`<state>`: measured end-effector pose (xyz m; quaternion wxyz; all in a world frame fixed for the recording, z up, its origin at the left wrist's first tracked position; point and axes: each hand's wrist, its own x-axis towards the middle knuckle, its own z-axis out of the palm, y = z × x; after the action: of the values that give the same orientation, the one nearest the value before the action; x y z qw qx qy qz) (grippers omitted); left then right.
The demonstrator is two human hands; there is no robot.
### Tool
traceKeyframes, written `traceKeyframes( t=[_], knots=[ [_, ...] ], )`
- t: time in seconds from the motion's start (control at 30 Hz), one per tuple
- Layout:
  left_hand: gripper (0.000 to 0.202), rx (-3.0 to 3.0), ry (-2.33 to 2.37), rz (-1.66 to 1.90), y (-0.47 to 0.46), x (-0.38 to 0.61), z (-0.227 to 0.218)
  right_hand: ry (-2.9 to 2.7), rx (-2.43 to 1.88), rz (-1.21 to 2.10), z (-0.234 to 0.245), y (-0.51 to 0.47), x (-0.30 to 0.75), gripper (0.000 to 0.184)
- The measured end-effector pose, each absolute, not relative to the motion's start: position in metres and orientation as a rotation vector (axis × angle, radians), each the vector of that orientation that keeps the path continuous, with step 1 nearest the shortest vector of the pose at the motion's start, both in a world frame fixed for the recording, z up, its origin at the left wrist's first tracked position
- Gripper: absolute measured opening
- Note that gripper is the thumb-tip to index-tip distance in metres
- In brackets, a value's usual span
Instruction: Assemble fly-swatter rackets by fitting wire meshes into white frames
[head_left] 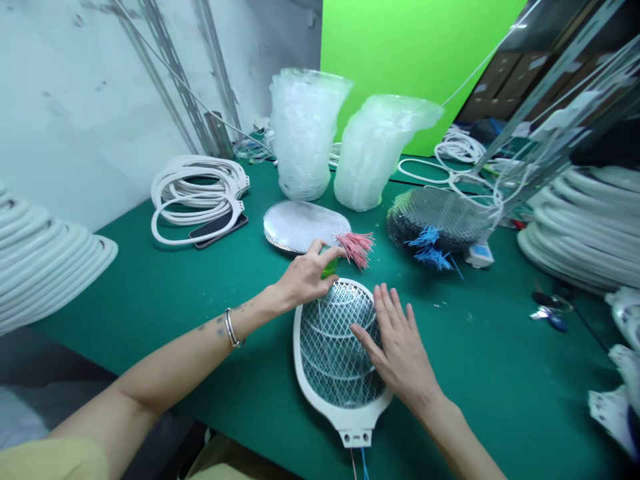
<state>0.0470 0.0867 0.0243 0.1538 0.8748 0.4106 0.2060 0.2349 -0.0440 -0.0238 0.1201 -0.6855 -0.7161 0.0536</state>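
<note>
Green workbench (150,300): light, fragile-meshed fly swatter (325,347) under spread right hand (395,340), left hand (303,277) closed on small green object (329,269).

Green object (329,268) mostly hidden under left hand (305,275), shape unreadable. Phone (219,231) partly covered by white plastic frames (197,197). Wires (364,463) below racket base (356,437) cut off by bottom edge. Stacked frames (580,227) cut off at right edge. Small dark-blue items (550,313) on desk (150,293) too small to identify.

Bright, even light falls on the electric swatter racket (330,353), with only soft shadows beside it; wide-angle distortion bends things toward the edges, well away from it.
</note>
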Motion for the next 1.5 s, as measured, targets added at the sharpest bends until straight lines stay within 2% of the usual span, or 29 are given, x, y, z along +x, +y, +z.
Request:
traceKeyframes(
  t=[0.2, 0.4, 0.57, 0.67, 0.77, 0.87, 1.07, 1.17, 1.37, 1.5],
  knots=[
    [0.047, 2.544, 1.158, 0.596, 0.081, 0.047, 0.024, -2.292, -1.843, 0.092, -0.024, -0.110, 0.222, 0.090],
    [0.048, 2.473, 1.131, 0.612, 0.087, 0.048, 0.023, -2.416, -1.813, 0.076, -0.036, -0.125, 0.213, 0.087],
    [0.049, 2.354, 1.062, 0.887, 0.079, 0.032, 0.036, -2.426, -1.827, 0.054, -0.035, -0.123, 0.212, 0.088],
    [0.051, 2.372, 1.181, 0.994, 0.066, -0.002, 0.045, -2.436, -1.818, 0.044, -0.033, -0.124, 0.212, 0.093],
    [0.054, 2.380, 1.512, 0.949, 0.060, -0.045, 0.041, -2.440, -1.803, 0.033, -0.031, -0.124, 0.211, 0.097],
    [0.054, 2.314, 1.753, 0.850, 0.058, -0.078, 0.028, -2.443, -1.819, 0.023, -0.031, -0.124, 0.209, 0.090],
    [0.052, 2.342, 1.535, 0.961, 0.021, -0.070, 0.029, -2.470, -1.838, -0.012, -0.029, -0.125, 0.201, 0.085],
    [0.051, 2.439, 1.453, 0.910, 0.001, -0.062, 0.035, -2.466, -1.832, -0.020, -0.030, -0.127, 0.200, 0.085],
    [0.057, 2.428, 1.769, 0.694, 0.009, -0.086, 0.019, -2.475, -1.846, 0.151, -0.027, -0.128, 0.206, 0.092],
    [0.068, 2.394, 1.812, 0.564, 0.018, -0.096, 0.019, -2.437, -1.851, 0.246, -0.022, -0.132, 0.211, 0.098]
  ],
)
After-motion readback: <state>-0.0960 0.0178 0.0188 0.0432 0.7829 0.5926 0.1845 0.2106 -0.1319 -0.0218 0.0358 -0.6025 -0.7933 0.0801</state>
